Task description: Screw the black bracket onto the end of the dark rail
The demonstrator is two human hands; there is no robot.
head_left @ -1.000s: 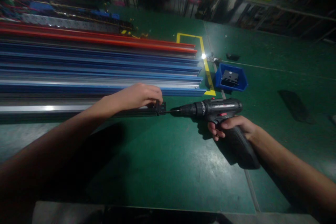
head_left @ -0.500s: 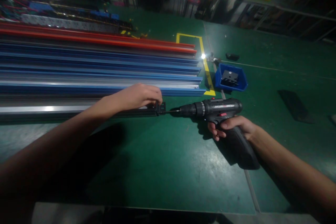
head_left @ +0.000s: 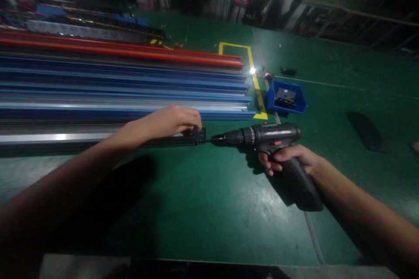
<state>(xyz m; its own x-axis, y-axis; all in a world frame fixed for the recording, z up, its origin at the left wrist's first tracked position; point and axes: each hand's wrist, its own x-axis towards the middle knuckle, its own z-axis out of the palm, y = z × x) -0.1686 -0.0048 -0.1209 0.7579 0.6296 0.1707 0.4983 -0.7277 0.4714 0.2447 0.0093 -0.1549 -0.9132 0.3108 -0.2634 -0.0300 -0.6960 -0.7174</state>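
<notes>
The blue bin (head_left: 303,99) stands on the green worktop (head_left: 203,209), open at the top; in it lie dark flat pieces (head_left: 285,95) with cutouts, loosely gathered, their number hard to tell. Nearer the wearer than the bin, the black drill (head_left: 276,132) lies nearly level, its nose pointing left and its handle slanting down to the right. The right hand (head_left: 296,155) has its fingers wrapped around that handle. Left of the bin and nearer the wearer, the fingers of the left hand (head_left: 180,119) pinch a small black end piece (head_left: 202,134) at the tip of the dark rail (head_left: 65,136). The thin bit (head_left: 214,139) reaches from the drill to this end piece; the exact contact is too small to tell. Blue rails (head_left: 222,114) and red rails (head_left: 196,54) run lengthwise left of the bin, the red ones farther from the wearer. Yellow tape (head_left: 251,59) marks the worktop just left of the bin. A small dark object (head_left: 288,71) lies beyond the bin, and a dark flat slab (head_left: 366,130) well to its right.
</notes>
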